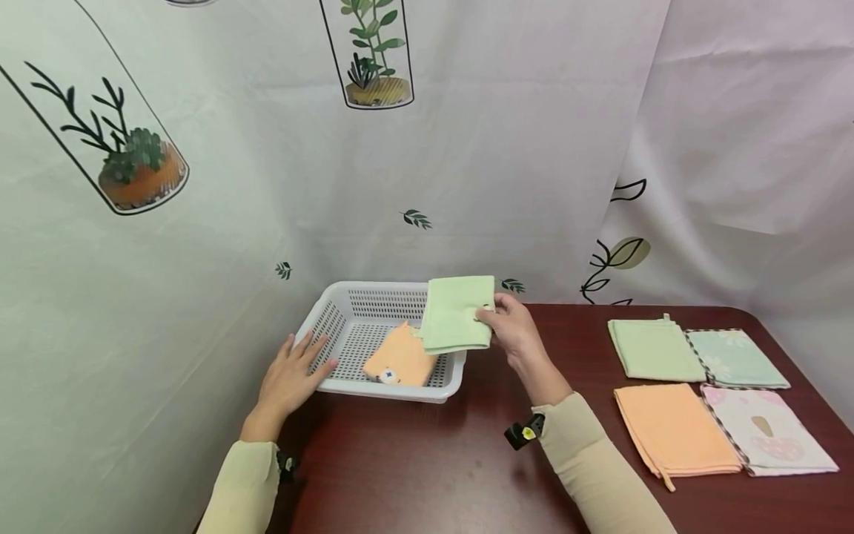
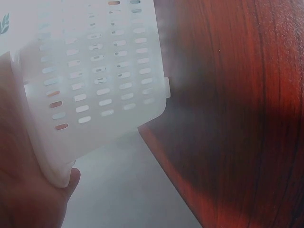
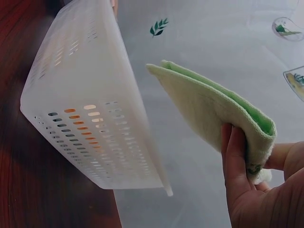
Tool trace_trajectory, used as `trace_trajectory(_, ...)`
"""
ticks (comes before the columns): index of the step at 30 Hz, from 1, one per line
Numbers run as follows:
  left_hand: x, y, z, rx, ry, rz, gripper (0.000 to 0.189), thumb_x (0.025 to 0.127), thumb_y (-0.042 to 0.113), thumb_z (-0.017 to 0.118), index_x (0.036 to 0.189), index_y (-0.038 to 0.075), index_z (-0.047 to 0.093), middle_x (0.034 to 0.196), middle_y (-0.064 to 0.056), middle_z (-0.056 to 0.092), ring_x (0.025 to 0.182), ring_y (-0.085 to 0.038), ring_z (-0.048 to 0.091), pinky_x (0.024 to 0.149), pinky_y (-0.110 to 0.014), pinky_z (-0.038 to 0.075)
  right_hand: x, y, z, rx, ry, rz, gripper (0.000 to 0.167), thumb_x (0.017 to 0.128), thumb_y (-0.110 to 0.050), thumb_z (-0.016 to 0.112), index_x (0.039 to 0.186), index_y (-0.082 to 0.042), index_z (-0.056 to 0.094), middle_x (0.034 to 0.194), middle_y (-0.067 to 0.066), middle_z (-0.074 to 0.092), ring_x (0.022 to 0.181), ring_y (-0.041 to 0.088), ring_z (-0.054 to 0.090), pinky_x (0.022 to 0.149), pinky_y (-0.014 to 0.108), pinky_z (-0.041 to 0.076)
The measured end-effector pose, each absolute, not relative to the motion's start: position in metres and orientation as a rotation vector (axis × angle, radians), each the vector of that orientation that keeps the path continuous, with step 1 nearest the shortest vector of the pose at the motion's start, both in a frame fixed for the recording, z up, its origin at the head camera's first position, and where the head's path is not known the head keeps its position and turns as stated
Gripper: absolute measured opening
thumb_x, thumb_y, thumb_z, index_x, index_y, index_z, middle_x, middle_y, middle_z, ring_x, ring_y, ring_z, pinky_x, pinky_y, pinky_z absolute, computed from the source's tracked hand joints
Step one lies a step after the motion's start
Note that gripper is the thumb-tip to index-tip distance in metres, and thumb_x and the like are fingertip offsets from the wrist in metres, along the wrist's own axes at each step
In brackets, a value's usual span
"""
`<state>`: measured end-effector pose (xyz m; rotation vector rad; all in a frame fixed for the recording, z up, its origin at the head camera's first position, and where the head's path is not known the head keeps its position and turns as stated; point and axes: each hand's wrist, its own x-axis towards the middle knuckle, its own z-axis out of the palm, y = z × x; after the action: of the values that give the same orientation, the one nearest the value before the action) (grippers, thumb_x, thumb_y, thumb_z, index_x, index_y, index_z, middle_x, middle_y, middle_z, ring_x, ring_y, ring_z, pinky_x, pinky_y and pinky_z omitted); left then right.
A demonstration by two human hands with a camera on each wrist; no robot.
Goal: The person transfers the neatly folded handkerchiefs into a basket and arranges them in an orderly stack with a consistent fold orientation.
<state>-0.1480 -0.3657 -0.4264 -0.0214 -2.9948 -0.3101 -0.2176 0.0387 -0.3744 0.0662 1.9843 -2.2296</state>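
Observation:
My right hand (image 1: pixel 517 330) pinches a folded light green towel (image 1: pixel 457 311) by its right edge, thumb on top. The towel hangs above the right end of a white plastic basket (image 1: pixel 394 393). In the right wrist view, the green towel (image 3: pixel 209 95) is apart from the basket wall (image 3: pixel 90 85), with fingers (image 3: pixel 235 156) under it. Inside the basket lies an orange folded towel (image 1: pixel 400 360) with a small blue-and-white patch. My left hand (image 1: pixel 290 374) rests on the basket's left rim, fingers spread; the left wrist view shows it beside the rim (image 2: pixel 52 171).
On the right of the dark red table (image 1: pixel 414 460) lie a green towel (image 1: pixel 654 348), a pale teal flowered towel (image 1: pixel 737 357), an orange towel (image 1: pixel 677 430) and a white-and-pink towel (image 1: pixel 767 430), all folded. A patterned cloth backdrop (image 1: pixel 507 163) stands close behind the basket.

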Motion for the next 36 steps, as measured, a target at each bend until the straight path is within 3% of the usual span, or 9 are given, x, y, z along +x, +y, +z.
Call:
trace_trajectory(11,-0.148,-0.367,-0.427,-0.014,-3.001,-0.312,0.078,0.099,0.065,0.044,0.158,0.014,0.037,0.165,-0.019,0.027,0.152,-0.05,0.01,0.114,-0.073,0.017,-0.218,0.03,-0.376,0.075,1.942,-2.264,0.042,0.099,-0.011,0.064,0.139,-0.003,0.055,0.125,0.019,0.065,0.084,0.012,0.07,0.067,0.026,0.058)
trace_trajectory(24,-0.149,-0.365,-0.425,-0.014,-3.005,-0.315,0.073,0.1,0.056,0.051,0.158,0.013,0.037,0.165,-0.021,0.026,0.152,-0.051,0.01,0.115,-0.073,0.016,-0.219,0.016,-0.379,0.094,1.89,-2.277,0.043,0.1,-0.01,0.058,0.142,-0.005,0.052,0.125,0.017,0.059,0.102,0.024,0.067,0.081,0.036,0.06)
trace_trajectory(36,-0.148,-0.364,-0.426,-0.02,-2.995,-0.317,0.073,0.1,0.058,0.05,0.157,0.013,0.038,0.164,-0.02,0.027,0.151,-0.051,0.011,0.114,-0.074,0.018,-0.217,-0.003,-0.382,0.111,1.846,-2.286,0.038,0.099,-0.006,0.058,0.137,-0.002,0.054,0.12,0.017,0.059,0.096,0.02,0.066,0.075,0.03,0.058)
